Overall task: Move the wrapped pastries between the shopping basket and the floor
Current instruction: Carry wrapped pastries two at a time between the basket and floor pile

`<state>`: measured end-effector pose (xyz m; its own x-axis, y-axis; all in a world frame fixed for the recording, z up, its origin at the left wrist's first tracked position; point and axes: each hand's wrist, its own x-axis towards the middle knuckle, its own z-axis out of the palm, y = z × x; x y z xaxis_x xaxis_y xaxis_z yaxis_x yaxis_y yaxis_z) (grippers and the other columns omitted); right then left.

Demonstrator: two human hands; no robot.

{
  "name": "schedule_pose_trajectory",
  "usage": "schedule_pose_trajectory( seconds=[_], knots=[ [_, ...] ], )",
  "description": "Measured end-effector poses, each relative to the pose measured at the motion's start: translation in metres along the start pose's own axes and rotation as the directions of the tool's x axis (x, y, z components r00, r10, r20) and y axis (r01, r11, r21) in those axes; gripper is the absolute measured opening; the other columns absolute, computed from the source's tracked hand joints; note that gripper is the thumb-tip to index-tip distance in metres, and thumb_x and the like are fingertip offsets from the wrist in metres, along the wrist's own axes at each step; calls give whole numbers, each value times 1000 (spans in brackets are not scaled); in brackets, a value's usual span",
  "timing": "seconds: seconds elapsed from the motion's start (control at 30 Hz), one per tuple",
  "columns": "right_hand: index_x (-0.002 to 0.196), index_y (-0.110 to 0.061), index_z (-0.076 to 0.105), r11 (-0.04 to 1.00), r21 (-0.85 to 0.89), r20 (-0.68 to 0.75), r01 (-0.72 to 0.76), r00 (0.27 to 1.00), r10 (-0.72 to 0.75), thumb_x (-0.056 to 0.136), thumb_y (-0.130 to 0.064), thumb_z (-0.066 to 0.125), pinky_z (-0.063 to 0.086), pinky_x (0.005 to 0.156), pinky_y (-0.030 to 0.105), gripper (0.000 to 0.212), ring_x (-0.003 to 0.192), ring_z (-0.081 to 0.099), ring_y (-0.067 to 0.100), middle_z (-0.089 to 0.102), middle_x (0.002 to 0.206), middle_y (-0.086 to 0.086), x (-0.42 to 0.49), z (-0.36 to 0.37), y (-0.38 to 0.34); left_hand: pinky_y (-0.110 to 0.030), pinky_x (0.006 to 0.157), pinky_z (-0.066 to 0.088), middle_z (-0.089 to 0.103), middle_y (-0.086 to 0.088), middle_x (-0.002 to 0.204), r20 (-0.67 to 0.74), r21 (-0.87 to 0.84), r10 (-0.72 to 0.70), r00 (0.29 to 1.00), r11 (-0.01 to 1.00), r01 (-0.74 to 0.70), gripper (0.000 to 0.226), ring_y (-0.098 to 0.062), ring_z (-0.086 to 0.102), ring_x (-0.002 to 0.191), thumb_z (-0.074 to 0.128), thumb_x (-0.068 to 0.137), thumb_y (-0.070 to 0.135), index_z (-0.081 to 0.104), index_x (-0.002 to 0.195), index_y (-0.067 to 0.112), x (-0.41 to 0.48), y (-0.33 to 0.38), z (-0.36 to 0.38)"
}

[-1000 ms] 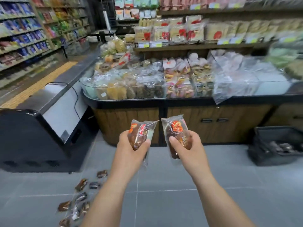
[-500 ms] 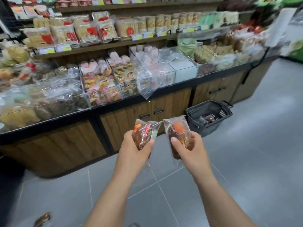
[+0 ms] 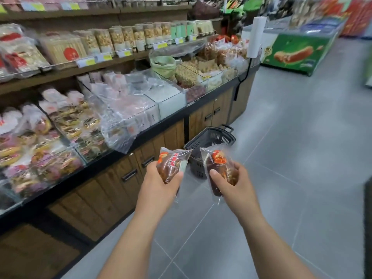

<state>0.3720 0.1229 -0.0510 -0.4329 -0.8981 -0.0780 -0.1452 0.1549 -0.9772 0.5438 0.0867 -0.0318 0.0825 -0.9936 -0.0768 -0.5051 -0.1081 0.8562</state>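
My left hand grips a brown pastry in a clear wrapper with red print. My right hand grips a second wrapped pastry the same way. Both are held up at chest height, side by side and a little apart. The dark plastic shopping basket stands on the grey tile floor just beyond the two pastries, against the wooden counter. The pastries hide its near side and its inside.
A long wooden counter with clear bins of bagged snacks runs along the left, shelves above it. A green chest freezer stands at the far right. Grey tiled floor stretches to the right of the basket.
The view has swung right along the counter. The basket has come from the right edge to just behind my hands. The pastries on the floor at the left have left the view. Both grips are unchanged.
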Motion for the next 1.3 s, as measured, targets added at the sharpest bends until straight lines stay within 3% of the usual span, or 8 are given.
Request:
schedule_pose_trajectory(
  seconds=[0.07,0.17,0.43,0.6,0.73,0.87,1.07,1.3],
  knots=[
    [118,-33,45,1000,-13,-45,-21,999,20,79,-41,72,41,60,9,49,89,57,-4,58,102,-16,14,1,1,-17,61,43,50,12,110,36,-4,14,999,1000,-14,59,-4,53,84,63,85,44,34,133,25,22,6,6],
    [122,-32,47,998,-32,-117,-56,992,52,77,-44,73,41,64,14,53,89,57,-2,58,100,-17,37,-4,8,-9,55,34,51,11,112,85,-13,14,996,1000,-13,59,-2,51,80,63,86,41,31,134,25,48,13,22],
    [114,-33,45,996,1,-196,-94,976,92,78,-40,73,39,63,11,46,82,53,-9,55,93,-23,136,-30,18,-13,52,39,47,11,108,162,24,-4,987,1000,0,63,-2,51,76,62,87,41,26,136,23,132,48,92],
    [112,-35,44,995,-23,-151,-95,984,91,78,-42,72,40,61,12,45,84,54,-9,56,96,-22,227,-65,21,-21,55,47,47,17,89,150,30,-34,988,999,30,58,-3,54,75,64,85,40,30,128,22,194,86,159],
    [114,-34,44,996,-50,-102,-77,992,72,78,-43,72,40,57,8,46,84,54,-10,57,99,-19,307,-95,15,-16,52,44,50,8,105,121,5,-64,991,998,63,62,-2,55,76,67,84,37,30,131,21,240,120,211],
    [117,-32,45,995,-56,-39,-83,996,81,80,-42,71,40,51,2,47,83,53,-9,55,97,-20,373,-117,9,-19,56,47,50,7,104,73,26,-101,992,995,99,63,-8,58,79,70,81,41,32,127,21,276,141,249],
    [123,-31,46,989,-99,-6,-107,994,107,76,-50,70,45,68,18,57,92,59,0,60,107,-12,455,-117,16,-24,60,53,49,7,102,34,36,-164,986,986,163,62,-9,60,81,69,81,42,32,125,22,338,151,287],
    [127,-26,44,982,-145,88,-120,987,134,81,-41,70,37,48,-1,56,84,52,-7,58,112,-4,556,-79,17,-21,60,45,50,7,99,10,27,-200,980,979,200,60,-10,57,80,68,82,44,32,124,21,440,150,310]
  ],
)
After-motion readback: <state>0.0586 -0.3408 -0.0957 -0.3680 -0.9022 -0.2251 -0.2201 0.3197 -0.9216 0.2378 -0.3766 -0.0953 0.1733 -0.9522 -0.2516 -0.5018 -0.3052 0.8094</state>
